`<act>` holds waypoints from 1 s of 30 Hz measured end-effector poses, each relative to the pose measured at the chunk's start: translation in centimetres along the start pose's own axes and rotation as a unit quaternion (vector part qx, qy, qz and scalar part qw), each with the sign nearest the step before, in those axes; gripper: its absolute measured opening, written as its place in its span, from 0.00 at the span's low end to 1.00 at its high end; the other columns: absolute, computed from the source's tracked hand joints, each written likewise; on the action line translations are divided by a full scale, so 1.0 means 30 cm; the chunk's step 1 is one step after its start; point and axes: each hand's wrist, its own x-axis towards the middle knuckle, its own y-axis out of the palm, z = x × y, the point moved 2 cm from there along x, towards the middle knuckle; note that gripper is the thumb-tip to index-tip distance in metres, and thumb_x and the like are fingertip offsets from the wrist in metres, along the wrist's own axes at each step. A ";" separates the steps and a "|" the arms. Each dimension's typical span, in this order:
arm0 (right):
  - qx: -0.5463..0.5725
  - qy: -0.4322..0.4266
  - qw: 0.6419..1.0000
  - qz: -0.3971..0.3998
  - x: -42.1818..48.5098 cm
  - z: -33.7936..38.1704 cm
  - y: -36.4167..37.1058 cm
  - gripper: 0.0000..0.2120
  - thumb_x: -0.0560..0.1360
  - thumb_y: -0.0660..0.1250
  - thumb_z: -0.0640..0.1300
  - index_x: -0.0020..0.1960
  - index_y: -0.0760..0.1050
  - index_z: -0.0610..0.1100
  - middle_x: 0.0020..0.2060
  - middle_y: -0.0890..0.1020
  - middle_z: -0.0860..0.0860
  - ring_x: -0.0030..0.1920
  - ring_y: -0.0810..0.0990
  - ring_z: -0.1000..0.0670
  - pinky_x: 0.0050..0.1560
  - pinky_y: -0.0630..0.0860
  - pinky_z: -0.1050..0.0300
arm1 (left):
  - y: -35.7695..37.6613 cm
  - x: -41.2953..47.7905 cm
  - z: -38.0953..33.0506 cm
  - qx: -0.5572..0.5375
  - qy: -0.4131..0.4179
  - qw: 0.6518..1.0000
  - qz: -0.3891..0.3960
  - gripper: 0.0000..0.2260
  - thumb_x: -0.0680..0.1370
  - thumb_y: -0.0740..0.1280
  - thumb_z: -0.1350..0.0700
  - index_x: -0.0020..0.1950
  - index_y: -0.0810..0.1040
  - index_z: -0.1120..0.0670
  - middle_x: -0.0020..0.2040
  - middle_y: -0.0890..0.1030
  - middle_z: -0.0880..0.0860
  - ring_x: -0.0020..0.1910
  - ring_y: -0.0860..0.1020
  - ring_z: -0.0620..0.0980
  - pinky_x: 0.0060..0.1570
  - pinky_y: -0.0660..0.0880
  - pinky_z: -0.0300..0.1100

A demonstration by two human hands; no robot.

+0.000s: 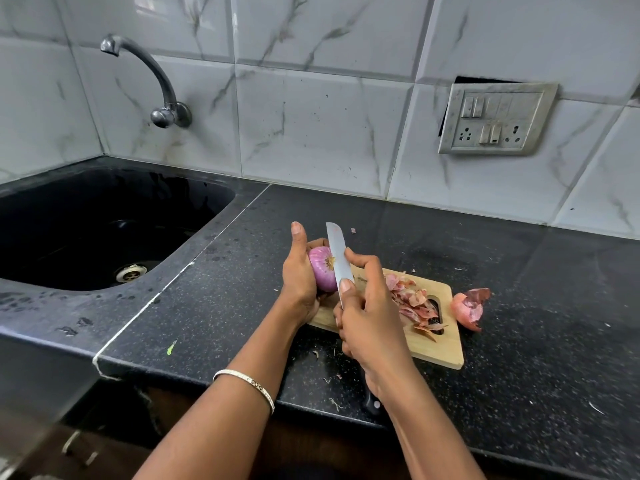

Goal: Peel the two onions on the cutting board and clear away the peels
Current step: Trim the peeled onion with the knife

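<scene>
Midway, I judge — left grip [299, 271] clasps the onion [320, 271], right grip [367, 306] grasps the knife [336, 251], peels [412, 299] at its three o'clock uncleared.

The left hand [299, 271] cups a purple onion [321, 271] in curled fingers with the thumb sticking up, and a thin bangle [246, 384] sits further back on that forearm. Just right of it, the right hand [369, 318] grips a knife [337, 256], thumb pressed on the flat of the blade, which points away from the person and touches the onion's root end. Under both hands lies a wooden cutting board [441, 348]; a heap of peels [412, 303] sits on it just right of the right hand, and a larger curled peel [469, 308] lies beyond the board's edge on the black counter [519, 341].
</scene>
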 end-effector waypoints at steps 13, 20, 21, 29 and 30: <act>0.080 0.064 0.995 -0.003 0.001 0.050 0.006 0.16 0.85 0.56 0.45 0.59 0.69 0.68 0.40 0.76 0.45 0.28 0.68 0.51 0.23 0.64 0.61 | -0.003 0.002 0.007 -0.011 -0.013 0.999 0.036 0.33 0.84 0.49 0.35 0.50 0.80 0.62 0.35 0.82 0.58 0.33 0.79 0.53 0.38 0.77 0.46; 0.155 0.100 0.983 0.002 -0.028 0.043 0.025 0.16 0.86 0.55 0.45 0.59 0.70 0.67 0.34 0.72 0.46 0.24 0.64 0.55 0.23 0.60 0.63 | -0.006 0.014 0.012 -0.021 -0.019 0.999 -0.016 0.29 0.84 0.53 0.36 0.41 0.75 0.60 0.32 0.78 0.58 0.30 0.76 0.53 0.35 0.75 0.45; 0.165 0.105 0.981 0.007 -0.016 0.049 0.024 0.15 0.86 0.55 0.44 0.60 0.70 0.66 0.32 0.71 0.46 0.23 0.63 0.55 0.22 0.59 0.63 | -0.009 0.018 0.013 -0.022 -0.023 0.999 -0.015 0.28 0.84 0.54 0.37 0.42 0.75 0.60 0.33 0.77 0.58 0.29 0.75 0.53 0.33 0.74 0.44; 0.193 0.107 0.975 0.015 -0.020 0.058 0.023 0.16 0.86 0.55 0.43 0.62 0.70 0.64 0.31 0.70 0.47 0.23 0.63 0.57 0.22 0.59 0.64 | -0.005 0.012 0.008 0.006 0.018 1.000 0.015 0.30 0.85 0.51 0.39 0.35 0.77 0.56 0.31 0.77 0.56 0.28 0.74 0.50 0.32 0.72 0.44; 0.196 0.108 0.975 0.013 -0.028 0.055 0.022 0.16 0.86 0.55 0.43 0.61 0.70 0.65 0.31 0.70 0.47 0.23 0.63 0.57 0.22 0.59 0.64 | -0.004 0.008 0.009 0.007 0.024 1.000 0.016 0.31 0.85 0.51 0.39 0.33 0.78 0.54 0.31 0.77 0.56 0.28 0.74 0.51 0.33 0.71 0.44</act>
